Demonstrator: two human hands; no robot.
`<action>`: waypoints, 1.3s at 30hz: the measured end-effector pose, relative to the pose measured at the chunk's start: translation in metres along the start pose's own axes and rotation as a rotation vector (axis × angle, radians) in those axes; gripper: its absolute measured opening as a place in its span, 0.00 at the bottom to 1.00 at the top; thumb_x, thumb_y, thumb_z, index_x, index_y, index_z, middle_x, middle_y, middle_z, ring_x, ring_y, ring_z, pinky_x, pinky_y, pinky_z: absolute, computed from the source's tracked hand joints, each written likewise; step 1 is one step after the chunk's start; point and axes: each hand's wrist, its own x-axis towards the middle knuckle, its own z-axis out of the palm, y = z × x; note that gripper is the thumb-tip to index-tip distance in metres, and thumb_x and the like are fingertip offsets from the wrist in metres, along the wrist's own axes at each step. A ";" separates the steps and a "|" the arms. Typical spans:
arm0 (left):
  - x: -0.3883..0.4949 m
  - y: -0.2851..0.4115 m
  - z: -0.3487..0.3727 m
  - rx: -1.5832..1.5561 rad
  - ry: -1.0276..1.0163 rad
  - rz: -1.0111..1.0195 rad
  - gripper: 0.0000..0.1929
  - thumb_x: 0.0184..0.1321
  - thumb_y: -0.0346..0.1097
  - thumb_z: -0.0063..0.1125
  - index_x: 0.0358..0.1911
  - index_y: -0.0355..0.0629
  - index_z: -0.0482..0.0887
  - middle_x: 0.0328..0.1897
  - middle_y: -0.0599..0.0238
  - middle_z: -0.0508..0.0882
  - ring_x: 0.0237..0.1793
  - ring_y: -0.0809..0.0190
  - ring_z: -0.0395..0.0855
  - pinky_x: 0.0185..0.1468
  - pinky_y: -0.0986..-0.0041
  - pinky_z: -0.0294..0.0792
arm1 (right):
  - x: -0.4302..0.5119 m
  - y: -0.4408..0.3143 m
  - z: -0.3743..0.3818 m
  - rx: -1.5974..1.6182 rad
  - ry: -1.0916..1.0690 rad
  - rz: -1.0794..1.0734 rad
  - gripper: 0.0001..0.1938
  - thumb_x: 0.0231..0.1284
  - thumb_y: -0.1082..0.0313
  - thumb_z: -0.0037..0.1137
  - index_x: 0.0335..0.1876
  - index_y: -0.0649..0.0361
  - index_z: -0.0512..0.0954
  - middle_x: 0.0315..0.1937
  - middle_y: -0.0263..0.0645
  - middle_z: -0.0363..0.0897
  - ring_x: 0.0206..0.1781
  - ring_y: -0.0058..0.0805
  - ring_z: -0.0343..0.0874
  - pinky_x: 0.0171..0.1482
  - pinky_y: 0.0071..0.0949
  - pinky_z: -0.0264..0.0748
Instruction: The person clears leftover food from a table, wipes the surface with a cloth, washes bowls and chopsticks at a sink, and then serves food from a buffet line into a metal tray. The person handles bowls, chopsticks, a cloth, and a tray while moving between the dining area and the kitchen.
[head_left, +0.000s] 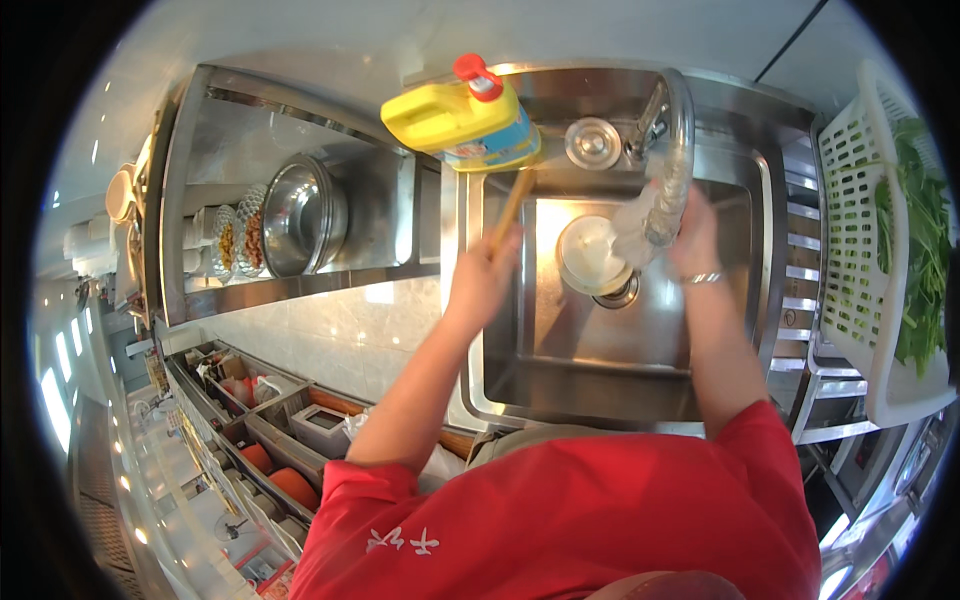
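My left hand (484, 277) is closed around a wooden stick or handle (514, 202), which slants up over the left rim of the steel sink (585, 390). My right hand (694, 232), blurred, is behind and beside the faucet (681, 142) with a whitish cloth (637, 225) at its fingers; its grip is partly hidden. Below the faucet, a round whitish bowl or pot (589, 251) stands in the basin beside the drain (621, 291).
A yellow detergent jug (465, 127) with a red cap and a steel sink strainer (592, 142) are at the back rim. Steel bowls (300, 217) sit on a left shelf. To the right is a white plastic basket (855, 247) of leafy greens (922, 247).
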 end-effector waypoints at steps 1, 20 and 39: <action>-0.010 -0.014 0.021 -0.136 -0.171 -0.136 0.14 0.68 0.43 0.53 0.48 0.44 0.83 0.31 0.69 0.81 0.31 0.70 0.77 0.36 0.78 0.68 | 0.010 -0.021 0.005 -0.035 -0.008 -0.039 0.14 0.68 0.62 0.46 0.51 0.61 0.76 0.40 0.37 0.81 0.40 0.27 0.81 0.43 0.30 0.79; 0.001 0.022 0.141 -0.715 -0.503 -0.337 0.13 0.74 0.40 0.40 0.54 0.46 0.75 0.25 0.72 0.74 0.21 0.73 0.65 0.26 0.81 0.59 | 0.004 -0.038 -0.020 -0.499 0.066 -0.258 0.16 0.67 0.62 0.49 0.53 0.64 0.78 0.48 0.40 0.82 0.51 0.29 0.79 0.55 0.28 0.72; -0.026 -0.023 0.154 -0.325 -0.293 0.037 0.23 0.67 0.30 0.42 0.66 0.43 0.63 0.46 0.44 0.83 0.44 0.45 0.82 0.49 0.62 0.72 | -0.032 0.091 0.009 -0.632 0.061 -0.158 0.31 0.66 0.61 0.57 0.69 0.66 0.58 0.45 0.44 0.77 0.37 0.30 0.80 0.34 0.27 0.78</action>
